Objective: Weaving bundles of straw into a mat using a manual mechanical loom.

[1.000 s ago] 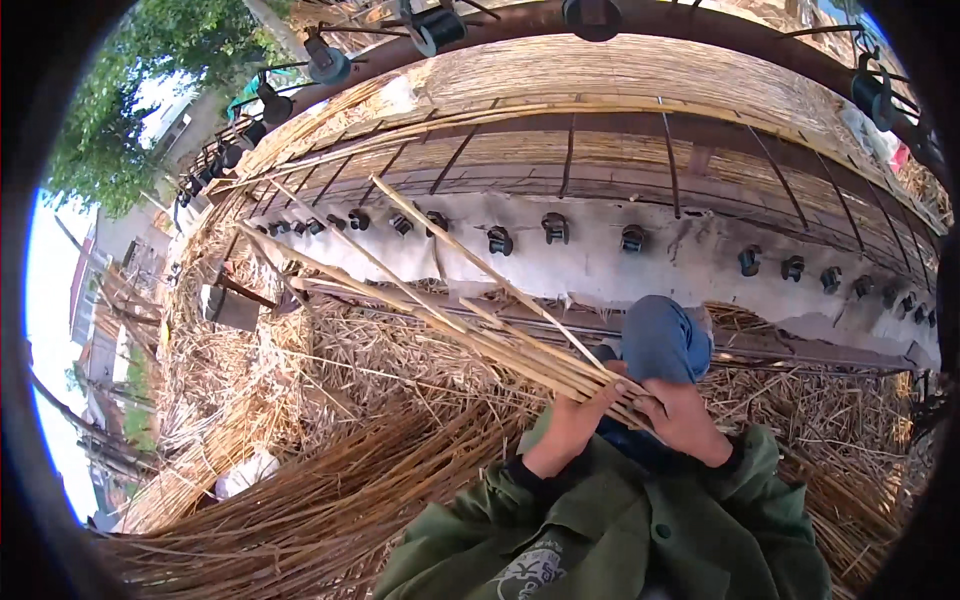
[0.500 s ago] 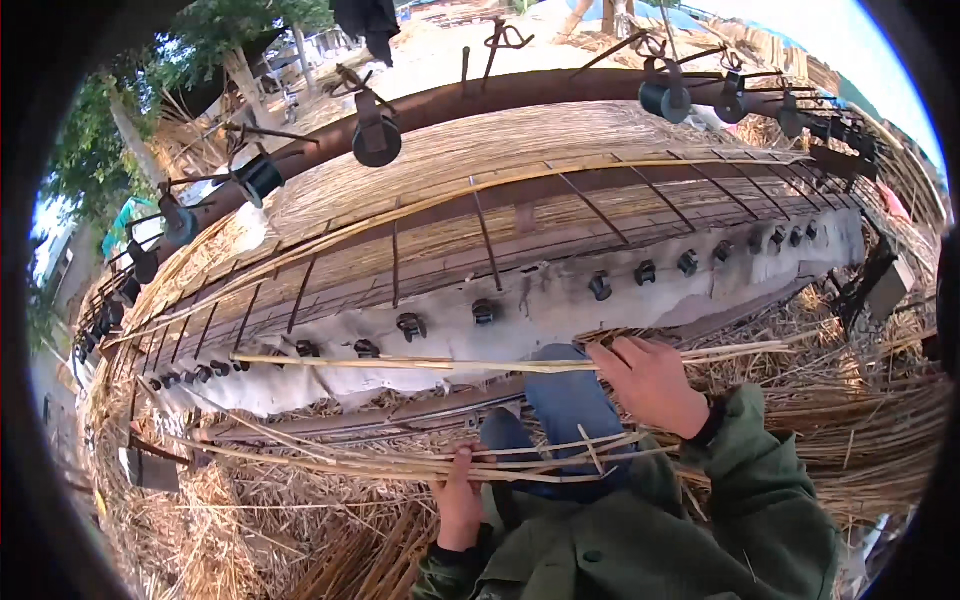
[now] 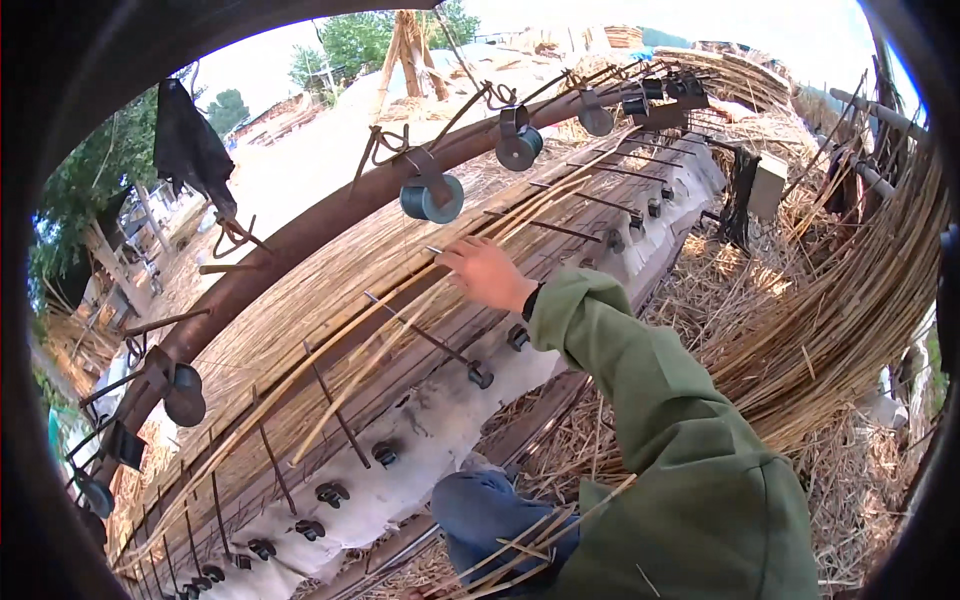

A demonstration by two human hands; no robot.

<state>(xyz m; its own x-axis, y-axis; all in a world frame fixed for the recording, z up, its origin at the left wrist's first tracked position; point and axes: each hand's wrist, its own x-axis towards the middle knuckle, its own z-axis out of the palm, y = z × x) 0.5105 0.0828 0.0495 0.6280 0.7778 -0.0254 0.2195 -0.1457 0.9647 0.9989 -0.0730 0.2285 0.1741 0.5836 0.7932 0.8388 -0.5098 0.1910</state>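
My right hand (image 3: 487, 272) reaches far out over a long mat-weaving frame. Its fingers are closed on a few pale reed stalks (image 3: 375, 355), laid lengthwise across the upright metal rods (image 3: 425, 335). Just past the fingertips, another long stalk (image 3: 330, 345) lies along the edge of the woven reed mat (image 3: 330, 300). At the lower edge only a sliver of my left hand (image 3: 428, 593) shows, at the end of a loose bunch of reed stalks (image 3: 530, 550) above my lap; most of its fingers are cut off.
A rusty curved pipe (image 3: 300, 240) carrying wire spools (image 3: 432, 198) runs beyond the mat. White sheeting (image 3: 420, 425) with black clips covers the frame's near beam. A big reed bundle (image 3: 850, 340) lies to my right, over straw. Black cloth (image 3: 190, 145) hangs at upper left.
My right hand has moved up and forward from above my knees to the rods, carrying stalks along. My left hand has dropped almost out of view. The whole view has swung round.
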